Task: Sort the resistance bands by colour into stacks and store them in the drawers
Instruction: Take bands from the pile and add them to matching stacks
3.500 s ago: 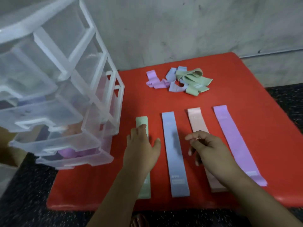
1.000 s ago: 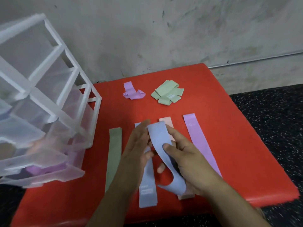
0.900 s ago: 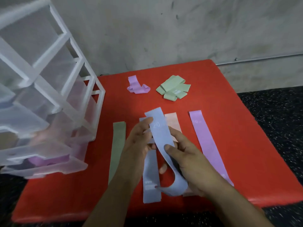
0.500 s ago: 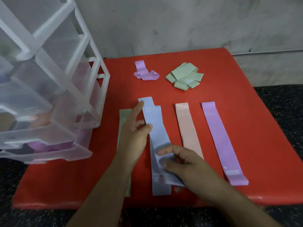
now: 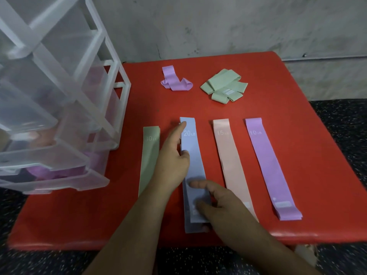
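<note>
Four flat stacks lie side by side on the red table [image 5: 297, 120]: a green band [image 5: 149, 155], a blue stack [image 5: 193, 165] marked 20 LB, a pink band [image 5: 231, 161] and a purple stack [image 5: 268, 163]. My left hand [image 5: 172, 161] rests on the blue stack's left edge, forefinger stretched to its far end. My right hand [image 5: 216, 201] presses the near part of the same stack with straight fingers. A crumpled purple band [image 5: 175, 81] and a heap of green bands [image 5: 224, 86] lie at the back.
A clear plastic drawer tower [image 5: 59, 100] stands on the left, its lower drawers pulled out over the table's left edge, with purple and pink bands inside. A grey wall rises behind the table. Dark speckled floor surrounds it.
The blue band I held curled in both hands now lies flat on the blue stack. Both hands have gone from gripping it to pressing it down.
</note>
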